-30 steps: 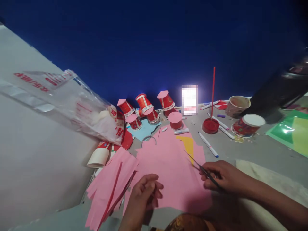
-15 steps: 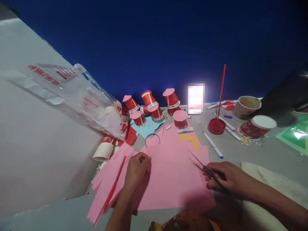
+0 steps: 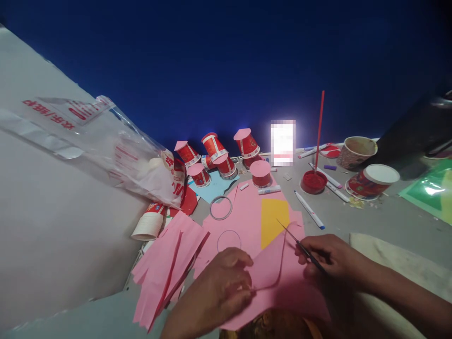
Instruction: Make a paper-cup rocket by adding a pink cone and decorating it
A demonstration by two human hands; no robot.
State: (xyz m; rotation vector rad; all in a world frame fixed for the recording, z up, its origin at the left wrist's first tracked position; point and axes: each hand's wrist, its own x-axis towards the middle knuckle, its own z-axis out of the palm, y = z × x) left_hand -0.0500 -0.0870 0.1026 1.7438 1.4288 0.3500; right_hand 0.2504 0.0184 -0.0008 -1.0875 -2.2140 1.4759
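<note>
My left hand (image 3: 226, 282) is over a pink paper sheet (image 3: 271, 301) near the front edge, its fingers curled and closed on the sheet. The sheet's raised edge curves away from the fingertips. My right hand (image 3: 326, 256) grips dark scissors (image 3: 300, 245), their thin blades together and pointing up-left above the paper. Beneath lies more pink paper (image 3: 208, 256) with a drawn circle (image 3: 229, 241) on it, partly covered by my left hand. A yellow paper piece (image 3: 273, 219) shows past the sheet's edge. A clear ring (image 3: 221, 207) rests farther back.
Red paper cups (image 3: 261, 175) with pink discs stand at the back. Pink strips (image 3: 169, 268) and a plastic bag (image 3: 123, 155) are left. Markers (image 3: 310, 209), a red dish (image 3: 314, 182) with an upright stick, more cups (image 3: 374, 181) and a pale cloth (image 3: 377, 263) are right.
My left hand has moved down and right, and the top pink sheet has shifted toward me. More yellow paper and a drawn circle are uncovered. The scissors stay in my right hand.
</note>
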